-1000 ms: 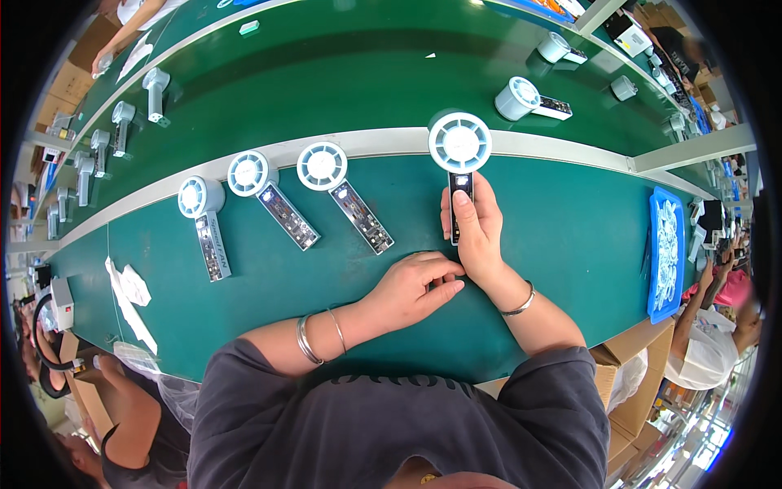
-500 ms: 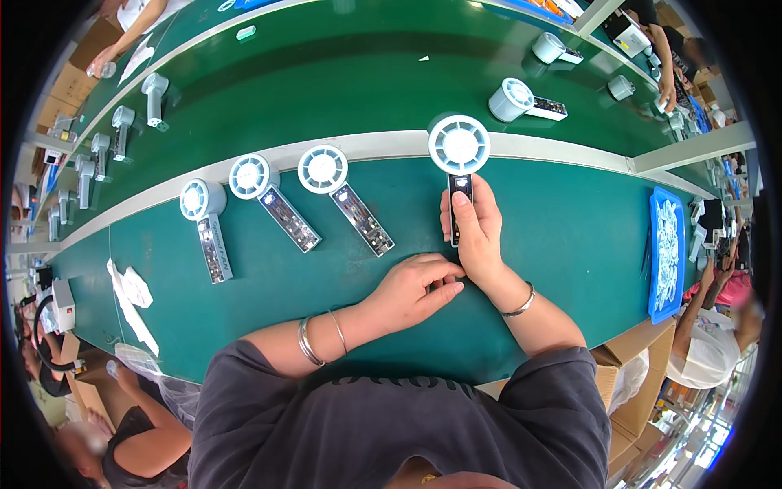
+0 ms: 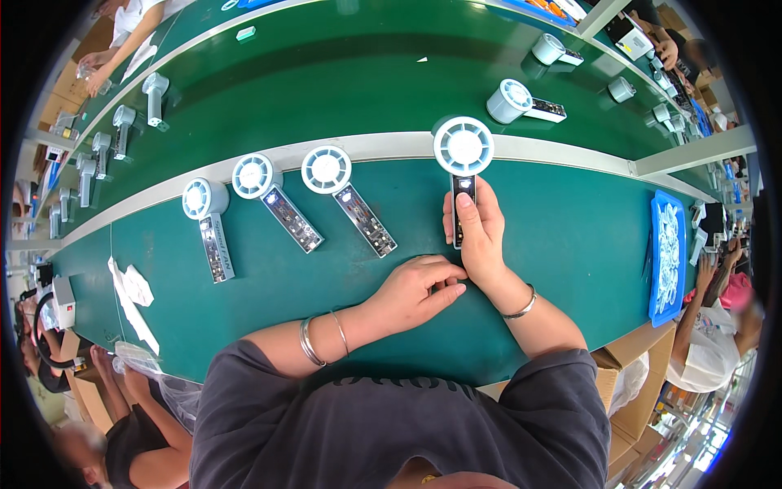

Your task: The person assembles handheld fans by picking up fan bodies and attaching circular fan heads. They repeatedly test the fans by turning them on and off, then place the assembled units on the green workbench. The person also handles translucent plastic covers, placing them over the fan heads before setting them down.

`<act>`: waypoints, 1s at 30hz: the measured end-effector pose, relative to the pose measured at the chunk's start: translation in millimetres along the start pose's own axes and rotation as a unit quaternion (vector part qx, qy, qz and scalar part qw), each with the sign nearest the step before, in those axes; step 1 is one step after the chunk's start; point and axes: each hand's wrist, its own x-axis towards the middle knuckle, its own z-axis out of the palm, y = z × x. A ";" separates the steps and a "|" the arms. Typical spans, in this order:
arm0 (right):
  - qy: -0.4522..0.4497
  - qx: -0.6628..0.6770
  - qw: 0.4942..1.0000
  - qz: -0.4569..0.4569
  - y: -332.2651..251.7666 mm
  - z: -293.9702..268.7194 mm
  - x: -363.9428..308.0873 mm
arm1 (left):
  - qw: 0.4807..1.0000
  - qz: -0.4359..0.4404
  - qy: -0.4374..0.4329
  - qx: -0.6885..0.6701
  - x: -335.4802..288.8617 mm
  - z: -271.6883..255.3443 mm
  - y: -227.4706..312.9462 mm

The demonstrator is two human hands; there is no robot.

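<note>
My right hand grips a pale grey handheld fan upright by its handle, the thumb pressed on the exposed circuit board. The round slotted head of the fan faces up toward me, overlapping the bench's far rail. Beside the right wrist rests my left hand, its fingers curled in a loose fist with nothing visible in them. Left of the held fan, three similar fans lie on the green bench: a near one, a middle one and a leftmost one. Their handles also show bare circuit boards.
Beyond the metal rail, a green surface carries more fans, one near the held fan. A blue tray of small clear parts sits at the right. White paper lies at left; a cardboard box stands lower right. Co-workers sit at both sides.
My hands and the held fan stay almost in place, with only a slight shift of the view. At the edges, co-workers' arms and hands have moved.
</note>
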 end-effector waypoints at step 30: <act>0.010 -0.011 1.000 -0.007 1.1 0.1 0.5 | 1.000 0.004 -0.001 -0.002 0.7 -1.0 2.3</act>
